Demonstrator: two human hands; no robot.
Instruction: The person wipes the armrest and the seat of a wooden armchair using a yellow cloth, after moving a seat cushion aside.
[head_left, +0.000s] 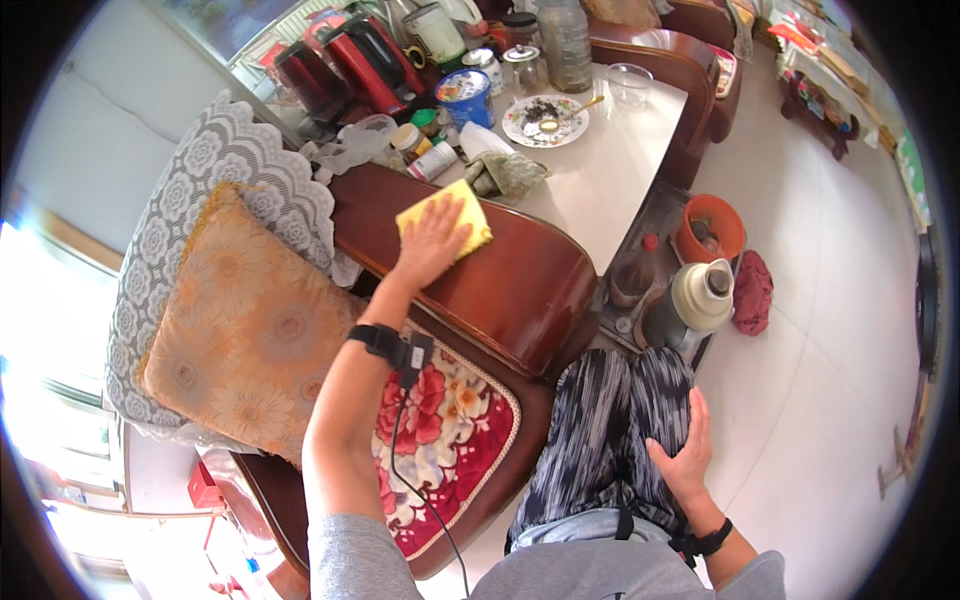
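Observation:
My left hand (433, 232) lies flat on a folded yellow cloth (444, 213). The cloth is pressed to the top of a glossy brown wooden armrest (517, 281). Beyond the armrest, a crumpled green cloth (504, 177) lies at the edge of a white tabletop (637, 165). My right hand (686, 446) holds nothing; it is by my right thigh, thumb and fingers apart. Below my left forearm is a red floral seat cushion (450, 442), and an orange floral pillow (255, 337) leans against the lace-covered backrest (210, 172).
A plate (545, 121) with dark crumbs and a spoon, a blue tub (465, 99), jars and a red kettle (373, 64) crowd the table's far side. A thermos (699, 296), a dark bottle (634, 271) and an orange bucket (711, 227) stand near my knees. A cable trails from my left wrist.

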